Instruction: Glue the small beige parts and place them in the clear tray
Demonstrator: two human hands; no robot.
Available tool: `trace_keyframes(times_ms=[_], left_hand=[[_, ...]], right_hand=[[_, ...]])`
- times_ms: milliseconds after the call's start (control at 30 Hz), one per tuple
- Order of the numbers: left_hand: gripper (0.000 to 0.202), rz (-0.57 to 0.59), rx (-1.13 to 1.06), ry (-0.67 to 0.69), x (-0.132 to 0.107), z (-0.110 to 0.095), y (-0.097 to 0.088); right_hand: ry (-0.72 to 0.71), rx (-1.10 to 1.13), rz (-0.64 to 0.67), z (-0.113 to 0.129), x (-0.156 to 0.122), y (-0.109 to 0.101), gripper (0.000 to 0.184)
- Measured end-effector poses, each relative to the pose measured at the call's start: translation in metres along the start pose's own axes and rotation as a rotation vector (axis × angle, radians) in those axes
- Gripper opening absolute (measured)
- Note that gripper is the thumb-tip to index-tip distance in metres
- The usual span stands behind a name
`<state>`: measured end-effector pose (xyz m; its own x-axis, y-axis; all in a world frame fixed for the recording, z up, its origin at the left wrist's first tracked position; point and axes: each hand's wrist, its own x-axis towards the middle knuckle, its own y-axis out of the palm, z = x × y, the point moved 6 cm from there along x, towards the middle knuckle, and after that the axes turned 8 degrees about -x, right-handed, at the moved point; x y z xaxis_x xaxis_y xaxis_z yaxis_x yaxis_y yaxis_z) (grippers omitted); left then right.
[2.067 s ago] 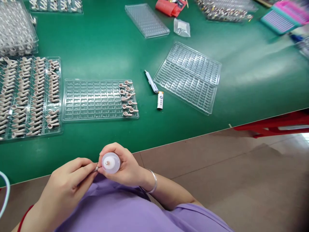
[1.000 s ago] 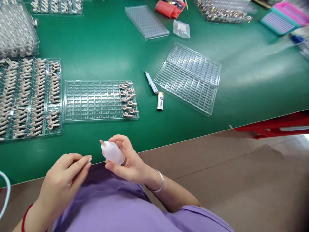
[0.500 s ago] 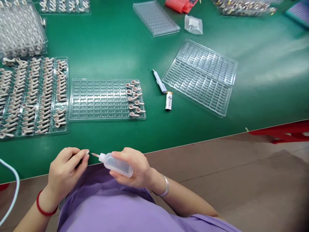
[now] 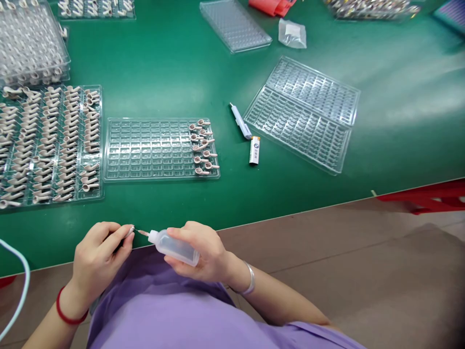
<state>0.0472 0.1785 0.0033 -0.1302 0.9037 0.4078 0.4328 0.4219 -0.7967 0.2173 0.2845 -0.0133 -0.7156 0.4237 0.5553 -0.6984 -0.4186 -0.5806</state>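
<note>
Translucent plastic squeeze bottle, one — gripped in the right hand, fingers curled about its body, pinkish nozzle toward the left hand. Small pale piece, one, mostly hidden — pinched between left thumb and fingertips at the edge of the green table; nozzle contact unclear. Beyond: clear tray, beige spoon-shaped pieces at its right end; white lighter beside a pale-blue pen-like tool.
</note>
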Motion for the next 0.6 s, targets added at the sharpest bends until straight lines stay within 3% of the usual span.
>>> trace_keyframes(times_ms=[600], left_hand=[[0.016, 0.002, 0.002, 0.003, 0.0014, 0.0005, 0.001]], right_hand=[[0.002, 0.01, 0.014, -0.0015, -0.0015, 0.0013, 0.051]])
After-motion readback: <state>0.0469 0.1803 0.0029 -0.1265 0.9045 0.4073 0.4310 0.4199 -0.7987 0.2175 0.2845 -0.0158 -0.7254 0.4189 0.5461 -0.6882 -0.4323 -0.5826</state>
